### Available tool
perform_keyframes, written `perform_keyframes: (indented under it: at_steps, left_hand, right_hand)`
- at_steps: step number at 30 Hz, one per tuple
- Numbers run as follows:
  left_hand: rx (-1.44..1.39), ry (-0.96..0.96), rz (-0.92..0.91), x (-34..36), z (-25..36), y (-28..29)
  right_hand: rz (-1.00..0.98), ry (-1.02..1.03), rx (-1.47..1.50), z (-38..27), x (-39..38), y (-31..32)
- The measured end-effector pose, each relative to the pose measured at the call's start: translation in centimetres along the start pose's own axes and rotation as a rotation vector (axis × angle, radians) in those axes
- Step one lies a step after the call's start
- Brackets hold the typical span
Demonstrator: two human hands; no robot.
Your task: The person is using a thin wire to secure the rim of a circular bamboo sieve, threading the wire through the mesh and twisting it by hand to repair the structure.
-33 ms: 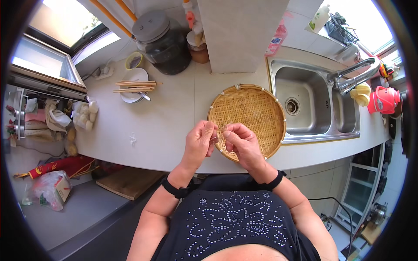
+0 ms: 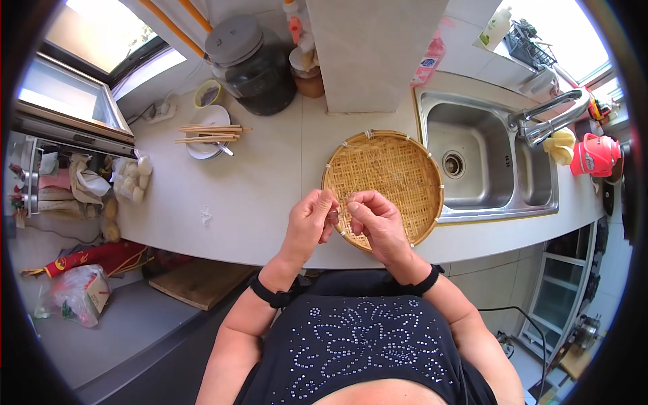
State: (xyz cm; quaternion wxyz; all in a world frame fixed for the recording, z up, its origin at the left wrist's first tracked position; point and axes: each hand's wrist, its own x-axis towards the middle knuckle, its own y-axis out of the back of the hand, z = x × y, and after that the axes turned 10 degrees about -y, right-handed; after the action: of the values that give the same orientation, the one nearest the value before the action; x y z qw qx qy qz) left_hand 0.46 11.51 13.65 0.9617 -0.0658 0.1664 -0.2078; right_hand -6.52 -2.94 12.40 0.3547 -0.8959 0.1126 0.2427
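A single head-worn fisheye looked steeply down from close above at the white counter (image 2: 256, 182) and sink (image 2: 472, 162)

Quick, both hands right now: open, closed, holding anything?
Left hand: fingers pinched closed over the woven bamboo tray; what they hold cannot be told.
Right hand: pinched closed likewise; contents cannot be told.

White countertop (image 2: 256, 196), steel double sink (image 2: 472, 162) — bright windows (image 2: 101, 34), tiled pillar (image 2: 371, 54)

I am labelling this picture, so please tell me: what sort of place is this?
Most likely a home kitchen. A steel double sink with a tap is set into the pale countertop, and chopsticks lie across a bowl nearby.
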Motion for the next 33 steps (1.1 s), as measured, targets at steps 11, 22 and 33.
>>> perform_keyframes:
  at_steps: [11,22,33]
  left_hand:
    - [0.135,-0.045,-0.145,0.0,-1.2,-0.1]
    - [0.039,-0.014,-0.102,0.2,-0.8,-0.1]
    - [0.002,0.049,-0.144,0.6,0.0,0.4]
  right_hand:
    - [0.042,0.157,0.059,0.8,-0.5,0.8]
    - [-0.006,0.101,-0.314,0.0,0.0,1.3]
    - [0.002,0.579,-1.005,-1.8,0.1,1.8]
